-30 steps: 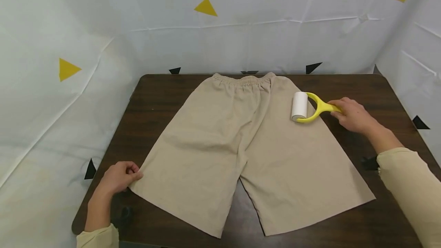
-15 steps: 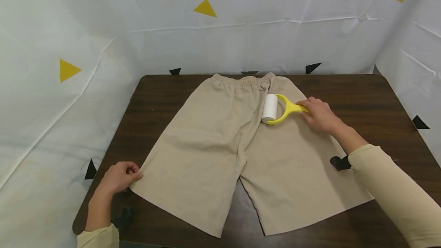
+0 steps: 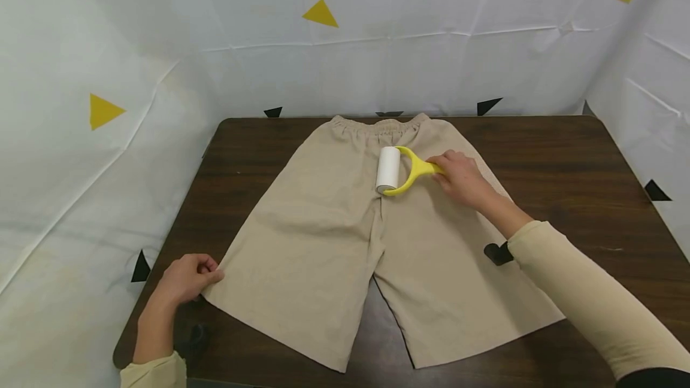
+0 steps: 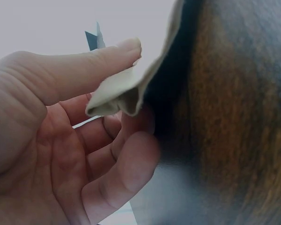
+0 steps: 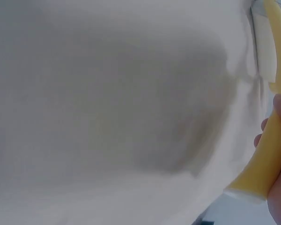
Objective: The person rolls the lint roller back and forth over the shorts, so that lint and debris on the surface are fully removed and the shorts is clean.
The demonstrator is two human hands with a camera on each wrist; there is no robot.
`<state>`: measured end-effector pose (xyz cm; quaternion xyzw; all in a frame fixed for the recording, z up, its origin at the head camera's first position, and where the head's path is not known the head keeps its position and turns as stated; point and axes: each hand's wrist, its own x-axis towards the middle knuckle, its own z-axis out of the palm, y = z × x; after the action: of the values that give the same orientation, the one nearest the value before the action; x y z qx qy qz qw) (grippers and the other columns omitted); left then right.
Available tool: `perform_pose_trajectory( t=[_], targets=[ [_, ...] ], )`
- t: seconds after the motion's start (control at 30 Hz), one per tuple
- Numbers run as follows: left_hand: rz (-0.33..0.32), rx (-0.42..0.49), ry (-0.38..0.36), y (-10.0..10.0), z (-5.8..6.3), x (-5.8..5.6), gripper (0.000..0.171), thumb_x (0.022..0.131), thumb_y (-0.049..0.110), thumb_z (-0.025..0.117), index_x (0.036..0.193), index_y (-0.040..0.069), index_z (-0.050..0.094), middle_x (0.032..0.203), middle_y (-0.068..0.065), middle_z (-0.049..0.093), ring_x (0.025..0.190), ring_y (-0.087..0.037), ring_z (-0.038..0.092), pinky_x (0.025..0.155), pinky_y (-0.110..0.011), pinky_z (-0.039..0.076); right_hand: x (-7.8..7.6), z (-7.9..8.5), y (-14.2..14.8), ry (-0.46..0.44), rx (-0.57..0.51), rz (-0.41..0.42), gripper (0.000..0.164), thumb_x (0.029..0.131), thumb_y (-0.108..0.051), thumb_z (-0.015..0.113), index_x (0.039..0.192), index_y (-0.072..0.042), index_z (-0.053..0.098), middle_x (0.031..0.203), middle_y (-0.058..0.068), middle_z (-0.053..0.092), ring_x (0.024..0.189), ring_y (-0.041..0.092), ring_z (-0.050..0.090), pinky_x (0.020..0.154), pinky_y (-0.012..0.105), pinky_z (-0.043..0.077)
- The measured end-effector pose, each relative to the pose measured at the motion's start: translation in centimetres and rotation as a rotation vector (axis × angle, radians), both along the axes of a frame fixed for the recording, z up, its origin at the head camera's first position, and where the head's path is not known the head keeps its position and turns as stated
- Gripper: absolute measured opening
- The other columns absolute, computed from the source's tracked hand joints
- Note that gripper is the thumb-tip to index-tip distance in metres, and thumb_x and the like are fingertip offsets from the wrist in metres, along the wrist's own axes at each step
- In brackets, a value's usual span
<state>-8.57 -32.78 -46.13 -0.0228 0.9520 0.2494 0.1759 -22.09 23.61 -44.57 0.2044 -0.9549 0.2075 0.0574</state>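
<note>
The shorts [image 3: 302,262] lie spread out on the dark bench [image 3: 582,172], with the gathered waistband [image 3: 385,130] by the far edge and both legs toward the person. The left hand [image 3: 185,277] pinches the outer hem corner of the left leg; in the left wrist view the thumb lies on top of the cloth, the other fingers curl below, and the doubled edge shows between them. The right hand [image 3: 460,178] grips the yellow handle [image 3: 423,168] of the roller [image 3: 388,169], fingers wrapped around it. The roller's white cylinder rests on the shorts near their middle, a little below the waistband and above the creases at the crotch. The right sleeve [image 3: 587,292], cream, crosses above the right leg, and a black piece [image 3: 498,253] juts out beside the cuff. White sheets [image 3: 388,70] hang behind and beside the bench, marked with yellow triangles [image 3: 321,14] and black triangles [image 3: 141,267].
</note>
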Motion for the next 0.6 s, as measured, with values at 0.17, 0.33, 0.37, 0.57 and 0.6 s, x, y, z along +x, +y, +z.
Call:
perform_pose_trajectory(
  t=[0.17, 0.33, 0.37, 0.57, 0.6],
  targets=[
    [0.004, 0.002, -0.005, -0.1, -0.1, -0.1, 0.023, 0.089, 0.026, 0.071, 0.088, 0.005, 0.065, 0.073, -0.003, 0.055, 0.061, -0.018, 0.051, 0.053, -0.034, 0.043, -0.2, -0.1, -2.6, -0.023, 0.039, 0.018, 0.032, 0.093, -0.007, 0.066, 0.124, -0.002, 0.061, 0.103, 0.015, 0.057, 0.096, 0.034, 0.051, 0.084, 0.052, 0.037],
    [0.004, -0.007, 0.0, 0.0, -0.1, -0.1, 0.023, 0.089, 0.027, 0.072, 0.088, 0.005, 0.065, 0.074, -0.003, 0.055, 0.064, -0.019, 0.051, 0.054, -0.034, 0.043, -0.5, -0.2, -5.8, -0.024, 0.068, 0.034, 0.033, 0.095, -0.008, 0.063, 0.127, -0.003, 0.06, 0.104, 0.014, 0.055, 0.098, 0.032, 0.05, 0.087, 0.051, 0.037],
    [0.003, -0.008, 0.003, 0.0, -0.1, -0.2, 0.023, 0.089, 0.027, 0.072, 0.088, 0.005, 0.065, 0.074, -0.003, 0.055, 0.064, -0.019, 0.051, 0.054, -0.034, 0.043, -0.6, -0.2, -6.5, -0.024, 0.071, 0.034, 0.033, 0.095, -0.008, 0.062, 0.127, -0.004, 0.06, 0.105, 0.014, 0.055, 0.098, 0.032, 0.049, 0.088, 0.051, 0.037],
    [0.003, -0.019, 0.007, 0.0, -0.2, -0.1, 0.023, 0.089, 0.027, 0.072, 0.086, 0.006, 0.065, 0.073, -0.003, 0.055, 0.064, -0.018, 0.051, 0.054, -0.034, 0.042, -1.1, -0.4, -10.1, -0.023, 0.084, 0.044, 0.032, 0.097, -0.011, 0.06, 0.129, -0.006, 0.059, 0.104, 0.012, 0.053, 0.099, 0.03, 0.048, 0.09, 0.049, 0.036],
    [0.003, -0.019, 0.007, 0.0, -0.2, -0.1, 0.023, 0.089, 0.027, 0.072, 0.086, 0.006, 0.065, 0.073, -0.003, 0.055, 0.064, -0.018, 0.051, 0.055, -0.034, 0.042, -1.2, -0.4, -10.6, -0.024, 0.087, 0.048, 0.033, 0.097, -0.011, 0.06, 0.129, -0.007, 0.059, 0.105, 0.012, 0.053, 0.1, 0.03, 0.049, 0.091, 0.049, 0.036]
  ],
)
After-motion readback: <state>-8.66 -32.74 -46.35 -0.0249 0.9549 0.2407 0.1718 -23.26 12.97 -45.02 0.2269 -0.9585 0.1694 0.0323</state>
